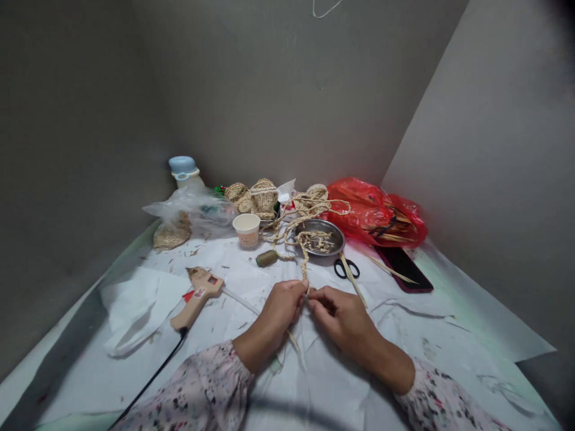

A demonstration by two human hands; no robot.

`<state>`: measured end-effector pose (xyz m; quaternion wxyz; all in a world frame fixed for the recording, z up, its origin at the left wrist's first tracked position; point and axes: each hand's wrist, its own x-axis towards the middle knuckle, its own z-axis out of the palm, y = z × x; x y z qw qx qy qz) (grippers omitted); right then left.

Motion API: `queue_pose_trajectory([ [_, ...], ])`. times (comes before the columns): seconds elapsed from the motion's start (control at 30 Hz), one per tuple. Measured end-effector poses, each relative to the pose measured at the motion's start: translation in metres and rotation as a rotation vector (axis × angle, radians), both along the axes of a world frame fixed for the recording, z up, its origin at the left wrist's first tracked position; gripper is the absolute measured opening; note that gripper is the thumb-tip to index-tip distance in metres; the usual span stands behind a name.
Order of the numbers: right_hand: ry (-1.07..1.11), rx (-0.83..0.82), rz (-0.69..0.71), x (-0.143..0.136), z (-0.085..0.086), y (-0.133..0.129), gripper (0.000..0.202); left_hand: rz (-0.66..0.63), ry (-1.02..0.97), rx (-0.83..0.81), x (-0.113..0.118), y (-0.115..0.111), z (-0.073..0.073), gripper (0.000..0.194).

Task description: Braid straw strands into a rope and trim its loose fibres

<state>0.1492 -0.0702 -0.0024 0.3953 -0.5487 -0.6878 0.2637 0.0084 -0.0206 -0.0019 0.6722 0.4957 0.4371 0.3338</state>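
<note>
A braided straw cord [305,266] runs from a loose tangle at the back down to my two hands, which meet at its near end. My left hand [284,305] is closed on the cord, thumb on top. From the other side my right hand [339,314] pinches the same end between thumb and fingertips. Loose pale strands [294,344] trail below my left hand. A metal bowl [342,244] just beyond holds bits of braid, and black-handled scissors [347,269] lie near my right hand beside a flat straw strip [353,280].
Left lie a glue gun [200,299] with a cable, and white paper [137,305]. Behind stand a paper cup [247,230], a blue-capped bottle [184,170] and woven straw pieces [263,197]. A red bag [359,206] and a phone [406,269] are right; walls enclose the table.
</note>
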Motion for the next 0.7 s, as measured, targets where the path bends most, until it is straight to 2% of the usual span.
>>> queue_pose_trajectory([
  [0.17, -0.082, 0.131, 0.075, 0.004, -0.003, 0.002, 0.022, -0.008, -0.012, 0.027, 0.0, -0.002, 0.004, 0.035],
  [0.27, -0.076, 0.145, 0.05, 0.005, 0.002, 0.0, 0.018, -0.011, -0.036, 0.01, 0.0, -0.001, 0.005, 0.033],
  [0.4, 0.017, 0.155, -0.161, 0.01, 0.009, 0.001, 0.022, -0.036, -0.076, -0.044, -0.001, 0.002, 0.003, 0.03],
  [0.53, 0.051, 0.129, -0.371, 0.029, 0.009, 0.016, 0.02, -0.067, -0.107, -0.065, -0.003, 0.003, 0.004, 0.03],
  [0.63, -0.029, 0.123, -0.433, 0.051, 0.009, 0.029, 0.021, -0.066, -0.103, -0.076, -0.003, 0.003, 0.006, 0.03],
  [0.7, -0.179, 0.14, -0.479, 0.066, 0.012, 0.034, 0.022, -0.062, -0.093, -0.081, -0.003, 0.004, 0.006, 0.029],
])
